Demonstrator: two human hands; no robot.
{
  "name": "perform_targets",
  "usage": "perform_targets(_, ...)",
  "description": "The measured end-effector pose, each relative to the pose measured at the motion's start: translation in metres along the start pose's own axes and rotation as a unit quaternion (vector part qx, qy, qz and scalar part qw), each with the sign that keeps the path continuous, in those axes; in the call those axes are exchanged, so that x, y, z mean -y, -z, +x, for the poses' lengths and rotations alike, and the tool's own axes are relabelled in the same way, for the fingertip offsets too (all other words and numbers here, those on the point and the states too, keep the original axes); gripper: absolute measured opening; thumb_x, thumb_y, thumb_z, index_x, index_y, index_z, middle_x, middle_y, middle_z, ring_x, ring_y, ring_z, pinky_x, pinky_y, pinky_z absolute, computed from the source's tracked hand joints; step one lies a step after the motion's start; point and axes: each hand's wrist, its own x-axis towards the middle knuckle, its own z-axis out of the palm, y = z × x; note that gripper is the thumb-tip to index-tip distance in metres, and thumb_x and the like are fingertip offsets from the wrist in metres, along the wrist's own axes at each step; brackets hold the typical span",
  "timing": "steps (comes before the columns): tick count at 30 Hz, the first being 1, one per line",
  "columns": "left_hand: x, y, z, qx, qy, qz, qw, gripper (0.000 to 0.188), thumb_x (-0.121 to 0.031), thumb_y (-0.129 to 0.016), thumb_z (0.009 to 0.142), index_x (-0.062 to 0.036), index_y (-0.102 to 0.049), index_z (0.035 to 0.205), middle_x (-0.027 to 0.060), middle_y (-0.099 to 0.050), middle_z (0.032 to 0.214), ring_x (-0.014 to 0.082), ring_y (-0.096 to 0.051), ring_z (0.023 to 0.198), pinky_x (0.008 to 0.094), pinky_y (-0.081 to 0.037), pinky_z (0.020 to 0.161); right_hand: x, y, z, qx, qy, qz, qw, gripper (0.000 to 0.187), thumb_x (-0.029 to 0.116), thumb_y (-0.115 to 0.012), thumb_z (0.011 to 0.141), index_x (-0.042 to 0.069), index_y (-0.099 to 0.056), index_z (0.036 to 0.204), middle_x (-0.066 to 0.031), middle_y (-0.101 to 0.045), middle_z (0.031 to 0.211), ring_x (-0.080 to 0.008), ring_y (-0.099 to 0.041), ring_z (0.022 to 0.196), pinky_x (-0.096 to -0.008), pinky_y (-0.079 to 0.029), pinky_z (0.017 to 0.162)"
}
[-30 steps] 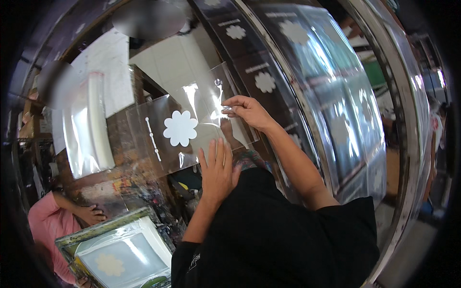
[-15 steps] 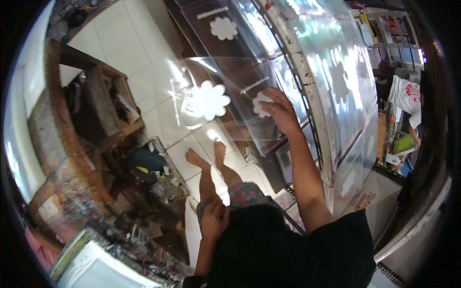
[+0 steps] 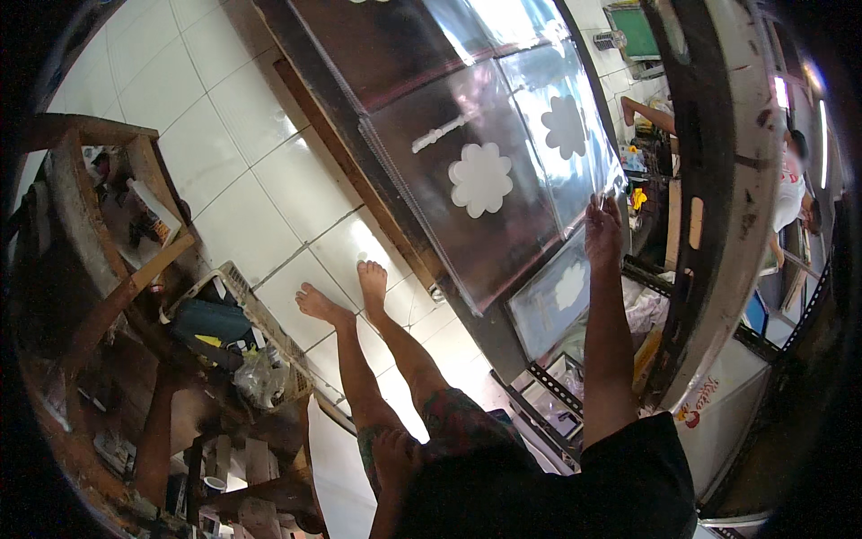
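Observation:
Clear plastic sheets (image 3: 404, 180) lie on a dark table, printed with a white flower shape (image 3: 481, 180) and a small white bar (image 3: 440, 133). A second flower (image 3: 564, 128) looks grey under glare on the right part. My right hand (image 3: 603, 229) reaches to the sheets' right edge, fingers drawn together in a pinch on a plastic sheet's edge. Low by my patterned shorts, my left hand (image 3: 395, 454) rests against my thigh; it is dim, with its fingers laid along the cloth and nothing seen in them.
A worn wooden rack (image 3: 108, 225) stands on the left, beside a crate (image 3: 292, 377) of plastic bags and odds and ends. Along the right runs a paint-marked white bar (image 3: 763, 180). Another person (image 3: 790, 193) in white is beyond it. My bare feet are on white tiles (image 3: 260, 193).
The clear sheet that hung raised over the floor no longer hangs there. My right hand has moved right to the sheets' far edge. The view has shifted; my left hand stays low.

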Motion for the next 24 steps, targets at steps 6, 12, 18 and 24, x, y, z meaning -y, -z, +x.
perform_targets(6,0.003,-0.011,-0.006,0.036,0.021,-0.007,0.999,0.033,-0.023,-0.071,0.080,-0.0028,-0.064,0.105,0.0171,-0.065,0.115,0.0413,-0.053,0.118,0.0550,-0.037,0.105,-0.021,0.059,0.026,-0.006,0.028,0.034,0.999,0.045,-0.002,-0.058,0.092,-0.001,-0.044,0.134,-0.0198,-0.055,0.127,-0.0356,-0.059,0.119,-0.0441,-0.054,0.101)
perform_targets(12,0.008,-0.017,-0.009,0.018,0.004,0.000,1.000,0.035,-0.023,-0.072,0.080,-0.0020,-0.065,0.108,0.0164,-0.065,0.117,0.0401,-0.053,0.118,0.0539,-0.040,0.104,-0.023,0.031,0.043,-0.115,-0.013,-0.037,0.993,0.046,-0.009,-0.044,0.091,-0.001,-0.040,0.135,-0.0218,-0.053,0.128,-0.0392,-0.058,0.122,-0.0435,-0.056,0.101)
perform_targets(18,-0.001,-0.013,-0.005,-0.025,0.005,0.004,1.000,0.030,-0.022,-0.071,0.079,-0.0033,-0.065,0.102,0.0162,-0.066,0.110,0.0405,-0.055,0.113,0.0546,-0.039,0.102,-0.018,0.017,0.044,-0.124,-0.028,-0.045,0.991,0.054,-0.017,-0.045,0.087,-0.003,-0.037,0.138,-0.0212,-0.050,0.134,-0.0411,-0.059,0.122,-0.0453,-0.054,0.103)
perform_targets(24,0.004,-0.016,-0.008,-0.013,0.003,0.001,1.000,0.035,-0.022,-0.073,0.078,-0.0013,-0.066,0.105,0.0185,-0.065,0.115,0.0417,-0.054,0.117,0.0555,-0.041,0.102,-0.023,0.014,0.045,-0.121,-0.018,-0.040,0.992,0.059,-0.017,-0.047,0.087,-0.004,-0.033,0.143,-0.0207,-0.042,0.141,-0.0404,-0.058,0.122,-0.0461,-0.053,0.104)
